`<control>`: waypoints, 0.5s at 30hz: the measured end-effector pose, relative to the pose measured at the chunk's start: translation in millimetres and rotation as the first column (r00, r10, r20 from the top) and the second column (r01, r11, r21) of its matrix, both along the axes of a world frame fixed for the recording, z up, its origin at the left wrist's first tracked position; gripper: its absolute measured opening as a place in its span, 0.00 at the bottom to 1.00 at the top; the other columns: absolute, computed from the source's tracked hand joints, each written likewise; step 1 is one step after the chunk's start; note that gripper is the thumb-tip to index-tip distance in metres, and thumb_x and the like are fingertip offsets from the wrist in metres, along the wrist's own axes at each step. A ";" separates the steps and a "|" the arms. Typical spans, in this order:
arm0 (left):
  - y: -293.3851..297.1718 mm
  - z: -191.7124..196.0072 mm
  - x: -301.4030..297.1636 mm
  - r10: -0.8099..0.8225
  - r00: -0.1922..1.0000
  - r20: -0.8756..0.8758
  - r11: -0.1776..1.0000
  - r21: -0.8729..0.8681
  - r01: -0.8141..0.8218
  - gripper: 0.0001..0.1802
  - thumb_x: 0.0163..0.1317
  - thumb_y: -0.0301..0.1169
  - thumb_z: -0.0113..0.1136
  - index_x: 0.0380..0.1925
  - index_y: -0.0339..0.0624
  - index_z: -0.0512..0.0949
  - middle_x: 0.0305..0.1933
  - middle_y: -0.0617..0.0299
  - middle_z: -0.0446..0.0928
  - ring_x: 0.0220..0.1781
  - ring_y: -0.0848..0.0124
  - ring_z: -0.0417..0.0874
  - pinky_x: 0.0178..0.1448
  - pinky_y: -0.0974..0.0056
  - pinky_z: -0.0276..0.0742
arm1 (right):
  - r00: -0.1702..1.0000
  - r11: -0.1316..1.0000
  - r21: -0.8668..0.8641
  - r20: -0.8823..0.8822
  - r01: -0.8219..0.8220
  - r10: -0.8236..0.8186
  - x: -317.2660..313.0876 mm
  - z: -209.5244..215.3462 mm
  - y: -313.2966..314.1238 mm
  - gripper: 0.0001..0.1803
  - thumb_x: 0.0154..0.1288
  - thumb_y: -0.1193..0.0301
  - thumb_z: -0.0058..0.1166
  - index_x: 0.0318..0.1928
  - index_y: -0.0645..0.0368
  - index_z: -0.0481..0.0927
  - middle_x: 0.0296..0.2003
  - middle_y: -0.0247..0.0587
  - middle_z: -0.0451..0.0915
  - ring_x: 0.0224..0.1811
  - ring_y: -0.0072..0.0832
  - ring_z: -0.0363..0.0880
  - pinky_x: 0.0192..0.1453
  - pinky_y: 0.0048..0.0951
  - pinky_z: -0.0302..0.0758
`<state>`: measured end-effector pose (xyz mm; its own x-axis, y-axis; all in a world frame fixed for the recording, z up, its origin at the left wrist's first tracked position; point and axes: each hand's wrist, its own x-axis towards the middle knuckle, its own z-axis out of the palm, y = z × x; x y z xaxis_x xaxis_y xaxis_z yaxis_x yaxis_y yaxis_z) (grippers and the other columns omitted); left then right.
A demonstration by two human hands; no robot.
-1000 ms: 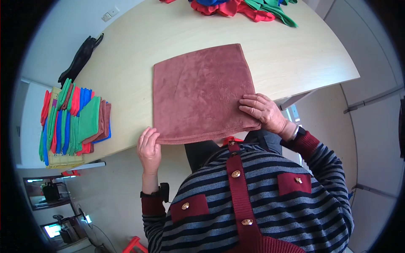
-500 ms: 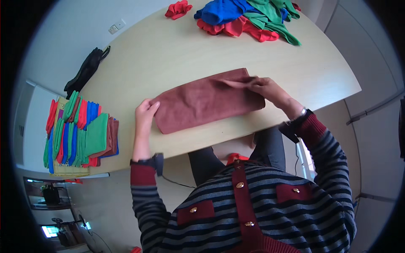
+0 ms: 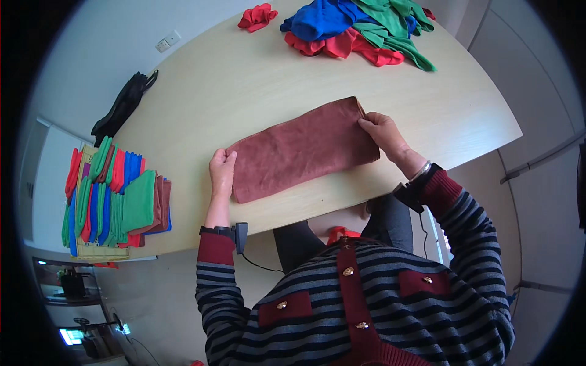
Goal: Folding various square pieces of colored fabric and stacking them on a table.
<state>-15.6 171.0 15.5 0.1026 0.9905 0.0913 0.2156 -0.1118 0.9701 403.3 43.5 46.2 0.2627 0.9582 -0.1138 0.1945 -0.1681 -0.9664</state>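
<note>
A brown cloth, folded into a long rectangle, lies slantwise on the table near its front edge. My left hand pinches its left end at the upper corner, thumb on top. At the other end, my right hand grips the right edge between thumb and fingers. The cloth's surface looks mostly flat, with faint creases. Some fingertips of both hands are hidden by the fabric or the thumbs.
On the table's left end, folded green, red, blue and brown cloths stand packed in a yellowish holder. Crumpled cloths are heaped at the back, beside a single red cloth. A black bag-like item rests along the left edge.
My right hand has drawn the lifted upper fold out flat at the right end. My left hand has shifted slightly right, and the cloth's left end has moved with it.
</note>
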 end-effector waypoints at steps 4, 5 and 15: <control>-9.5 7.2 12.0 0.072 0.994 -0.083 0.997 -0.017 -0.074 0.08 0.69 0.27 0.61 0.45 0.35 0.77 0.37 0.64 0.80 0.39 0.80 0.76 0.42 0.71 0.73 | 0.994 0.993 -0.083 -0.072 0.079 -0.085 -12.2 5.3 -10.1 0.20 0.70 0.63 0.57 0.53 0.68 0.81 0.35 0.41 0.85 0.35 0.23 0.81 0.42 0.26 0.78; -17.0 10.5 14.2 0.101 0.989 -0.110 0.994 -0.034 -0.106 0.11 0.69 0.27 0.61 0.48 0.34 0.76 0.37 0.64 0.80 0.38 0.80 0.76 0.42 0.71 0.73 | 0.996 0.991 -0.101 -0.008 0.086 -0.087 -11.0 9.5 -17.8 0.21 0.70 0.64 0.57 0.56 0.67 0.79 0.35 0.40 0.84 0.35 0.22 0.80 0.41 0.25 0.77; -105.7 -4.6 -1.9 0.122 0.987 -0.102 0.992 -0.017 -0.125 0.27 0.69 0.24 0.60 0.66 0.35 0.67 0.39 0.60 0.82 0.41 0.78 0.79 0.45 0.73 0.74 | 0.967 0.986 0.106 0.206 0.130 -0.150 -27.5 -10.0 -75.6 0.26 0.66 0.71 0.59 0.63 0.58 0.73 0.32 0.42 0.84 0.33 0.32 0.83 0.40 0.33 0.80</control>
<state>-17.5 65.3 10.9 -0.0131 0.9979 0.0638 0.3230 -0.0561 0.9447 375.9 -32.2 36.2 0.4039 0.9137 0.0446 0.3774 -0.1220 -0.9180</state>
